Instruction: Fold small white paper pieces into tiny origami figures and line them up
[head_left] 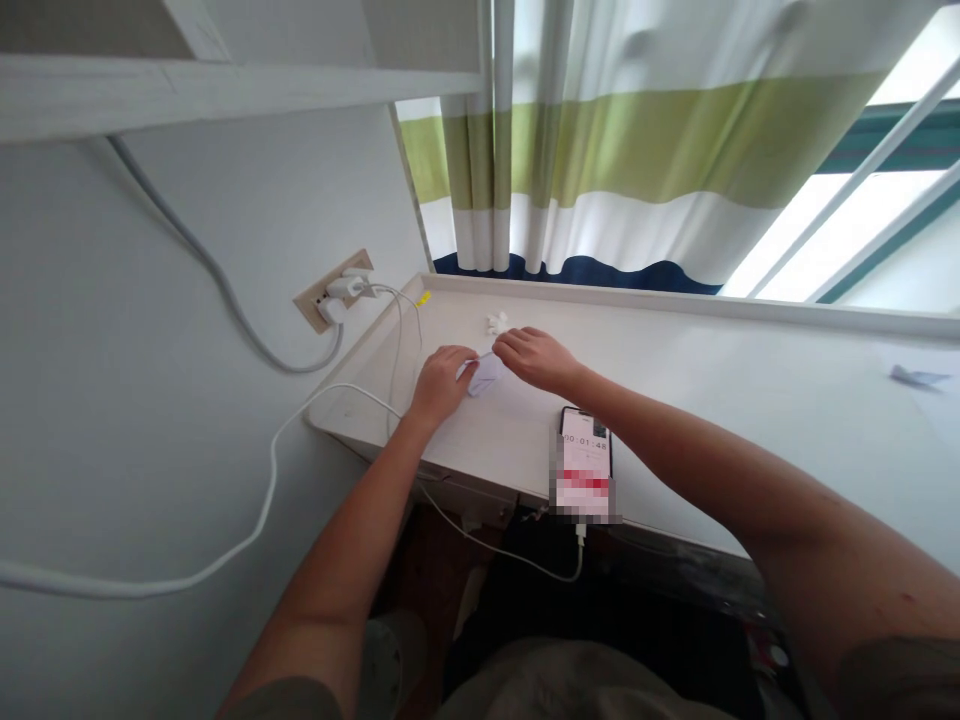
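A small piece of white paper (484, 374) with crease lines is held between my hands, just above or against the white desk. My left hand (448, 380) pinches its left edge between thumb and fingers. At its upper right edge, the fingers of my right hand (534, 357) are closed on the same paper. Just beyond my right fingertips lies a small white crumpled or folded bit (496, 322), whose kind I cannot make out. Nearer to me, below my right forearm, a phone (585, 460) lies face up with a timer on its screen.
The white desk (712, 400) runs along a raised back ledge below a striped curtain (637, 150). A charging cable (487, 548) hangs from the phone over the front edge. Plugs fill a wall socket (334, 290) at left. Folded paper (919, 377) lies far right.
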